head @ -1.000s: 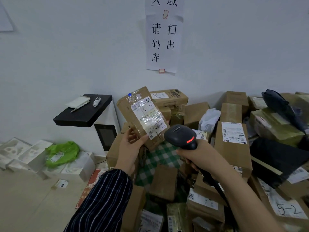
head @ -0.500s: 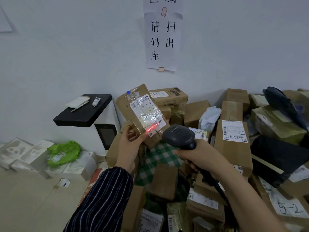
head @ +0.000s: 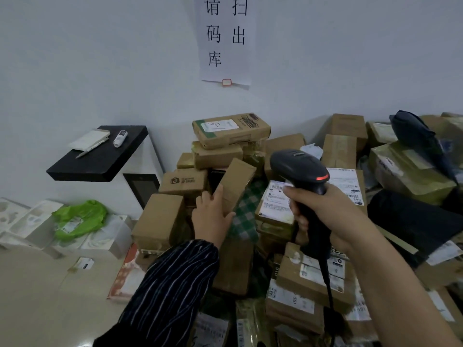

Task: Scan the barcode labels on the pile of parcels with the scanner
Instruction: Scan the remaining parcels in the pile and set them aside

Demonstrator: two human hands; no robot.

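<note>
- Parcel (head: 236,181) lowered from raised position onto pile of parcels (head: 160,221); now tilted, plain brown face shown.
- Red scan line no longer seen; scan judged done, next label to be chosen.
- Left hand (head: 215,216) laid on its lower end; grip or mere touch cannot be told.
- Scanner (head: 298,169) gripped by right hand (head: 325,216), fingers wrapped round handle, above white label (head: 275,204).
- Label of lowered parcel hidden; scanner window turned away.

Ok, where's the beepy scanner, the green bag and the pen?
scanner (head: 299,169): head view, on the top of its black head.
green bag (head: 80,217): head view, on the middle of the crumpled plastic.
pen (head: 92,148): head view, on the middle of its barrel.
</note>
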